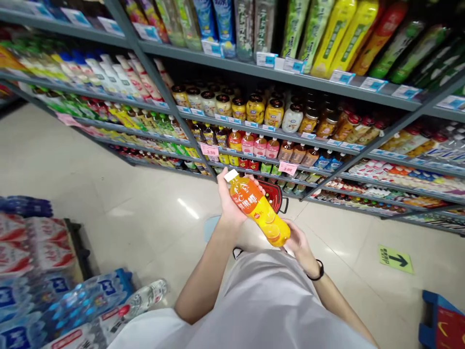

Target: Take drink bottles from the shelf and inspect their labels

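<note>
An orange and yellow juice bottle (259, 208) with a white cap lies tilted across both my hands, in front of my body. Around its upper part, near the cap, my left hand (232, 203) is wrapped, the fingers partly behind the bottle. My right hand (298, 241) holds the bottle's base from the lower right, and a black band circles that wrist. Orange slices are printed on the yellow lower label. Behind the bottle, a red shopping basket (273, 195) with a dark handle stands on the floor, partly hidden.
Shelves (279, 75) of bottled drinks and jars with price tags stretch across the front. Packs of bottled water (87, 298) are stacked at the lower left. A yellow-green arrow sign (395, 259) marks the floor at right, near a red and blue object (443, 320).
</note>
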The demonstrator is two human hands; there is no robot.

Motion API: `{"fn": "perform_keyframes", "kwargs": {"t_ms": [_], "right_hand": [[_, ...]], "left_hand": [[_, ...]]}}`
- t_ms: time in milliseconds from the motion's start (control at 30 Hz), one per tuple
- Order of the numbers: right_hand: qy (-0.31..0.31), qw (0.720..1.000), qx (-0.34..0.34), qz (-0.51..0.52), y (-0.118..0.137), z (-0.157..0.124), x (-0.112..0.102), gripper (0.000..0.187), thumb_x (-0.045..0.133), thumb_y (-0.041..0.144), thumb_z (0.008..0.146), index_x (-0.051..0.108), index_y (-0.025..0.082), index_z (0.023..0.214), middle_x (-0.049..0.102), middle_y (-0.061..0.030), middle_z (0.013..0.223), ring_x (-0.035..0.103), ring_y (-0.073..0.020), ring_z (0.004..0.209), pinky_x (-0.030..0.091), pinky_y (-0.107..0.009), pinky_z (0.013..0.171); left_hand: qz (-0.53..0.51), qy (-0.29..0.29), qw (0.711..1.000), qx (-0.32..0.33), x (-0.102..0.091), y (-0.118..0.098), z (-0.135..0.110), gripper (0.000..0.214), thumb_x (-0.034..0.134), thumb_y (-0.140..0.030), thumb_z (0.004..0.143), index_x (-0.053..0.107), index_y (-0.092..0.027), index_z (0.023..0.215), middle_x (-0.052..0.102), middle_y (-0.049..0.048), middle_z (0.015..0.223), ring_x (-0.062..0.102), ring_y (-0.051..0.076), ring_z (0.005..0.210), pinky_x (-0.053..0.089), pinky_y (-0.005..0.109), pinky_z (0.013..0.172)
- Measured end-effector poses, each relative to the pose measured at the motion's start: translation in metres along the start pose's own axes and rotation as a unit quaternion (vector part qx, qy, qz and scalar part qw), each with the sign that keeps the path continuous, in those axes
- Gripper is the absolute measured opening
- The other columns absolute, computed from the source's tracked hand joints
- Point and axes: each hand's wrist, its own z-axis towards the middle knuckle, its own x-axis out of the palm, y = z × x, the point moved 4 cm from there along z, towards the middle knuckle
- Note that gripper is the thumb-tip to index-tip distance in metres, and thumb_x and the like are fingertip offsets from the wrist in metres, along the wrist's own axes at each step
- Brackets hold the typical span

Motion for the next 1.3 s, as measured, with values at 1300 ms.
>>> {"fn": "perform_keyframes", "kwargs": {"t_ms": [1300], "right_hand": [[0.169, 0.978, 0.044, 0.115, 0.0, -0.041, -0.173, 0.046, 0.054, 0.059, 0.104, 0.064, 0.019, 0.124, 0.069, -0.0043, 0.095, 0.061, -0.0132, 0.066, 0.055, -0.03, 0.072]], "left_hand": [[0.007, -0.096, 0.994, 0.051, 0.064, 0.178, 0.002, 0.074, 0.017, -0.06, 0.1, 0.064, -0.013, 0.068, 0.053, 0.0068, 0.062, 0.056, 0.017, 0.057, 0.06, 0.036, 0.067]]}}
